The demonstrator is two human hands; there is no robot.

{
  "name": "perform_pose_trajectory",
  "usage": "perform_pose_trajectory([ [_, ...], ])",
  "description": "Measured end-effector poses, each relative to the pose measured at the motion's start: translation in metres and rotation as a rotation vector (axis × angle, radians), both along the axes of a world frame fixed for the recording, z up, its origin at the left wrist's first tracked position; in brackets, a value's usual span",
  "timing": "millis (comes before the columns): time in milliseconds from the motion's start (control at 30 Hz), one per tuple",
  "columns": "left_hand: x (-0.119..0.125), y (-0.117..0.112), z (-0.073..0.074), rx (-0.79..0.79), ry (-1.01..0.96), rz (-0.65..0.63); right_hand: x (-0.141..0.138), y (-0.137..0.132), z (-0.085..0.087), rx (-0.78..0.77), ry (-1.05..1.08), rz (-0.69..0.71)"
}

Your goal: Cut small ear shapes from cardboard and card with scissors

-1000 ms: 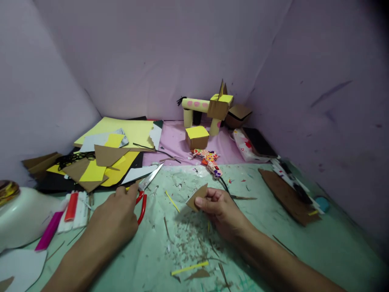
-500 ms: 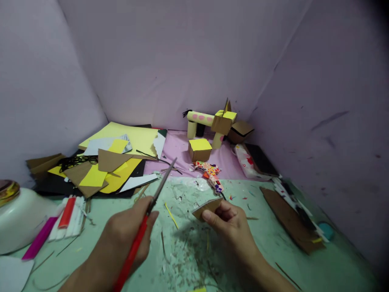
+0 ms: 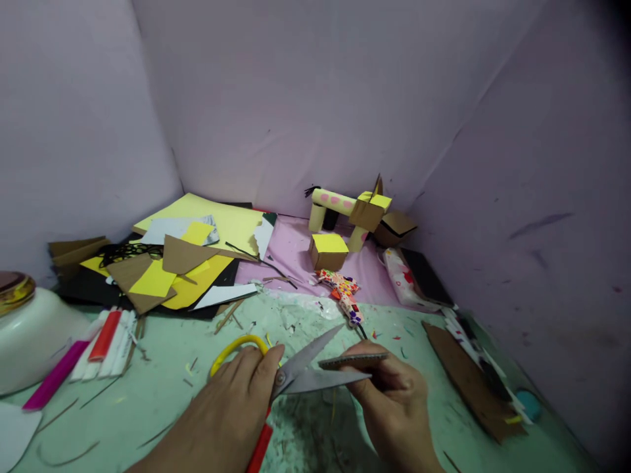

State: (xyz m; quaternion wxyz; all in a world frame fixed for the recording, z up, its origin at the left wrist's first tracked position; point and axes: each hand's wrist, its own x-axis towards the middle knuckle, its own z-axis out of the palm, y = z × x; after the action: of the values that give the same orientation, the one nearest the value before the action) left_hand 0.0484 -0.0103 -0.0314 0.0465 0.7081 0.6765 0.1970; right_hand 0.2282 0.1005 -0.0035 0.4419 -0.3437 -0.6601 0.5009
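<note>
Gripping scissors [image 3: 288, 377] in left hand [image 3: 231, 410], with palm down over yellow and red handles; cannot tell finger placement in loops. Pinching cardboard piece [image 3: 352, 360] between thumb and fingers of right hand [image 3: 394, 394], nearly edge-on to view, long axis along 9-to-3 o'clock. Lying toward 10 o'clock from right hand and touching, hence nearer to right; toward 2 to 3 o'clock from left hand. Spread blades, pointing from pivot toward 2 and 3 o'clock, with 9 o'clock end of cardboard piece showing within gap. Judged critical: overlap there. Cannot tell contact with either blade. Beyond, toward 12 o'clock: yellow-topped box [image 3: 328, 253], then spotted tube figure [image 3: 335, 200].
</note>
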Motion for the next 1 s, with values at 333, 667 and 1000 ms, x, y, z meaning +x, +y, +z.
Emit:
perform_pose_trajectory([
  [333, 0.005, 0.001, 0.018, -0.102, 0.009, -0.008, -0.002, -0.007, 0.003, 0.093, -0.038, -0.008],
  [667, 0.011, -0.001, 0.019, -0.072, 0.018, 0.044, -0.002, -0.010, 0.004, 0.054, 0.004, -0.024],
  [1000, 0.008, -0.003, 0.023, -0.078, 0.069, 0.007, 0.001, -0.006, -0.001, 0.074, 0.019, 0.032],
])
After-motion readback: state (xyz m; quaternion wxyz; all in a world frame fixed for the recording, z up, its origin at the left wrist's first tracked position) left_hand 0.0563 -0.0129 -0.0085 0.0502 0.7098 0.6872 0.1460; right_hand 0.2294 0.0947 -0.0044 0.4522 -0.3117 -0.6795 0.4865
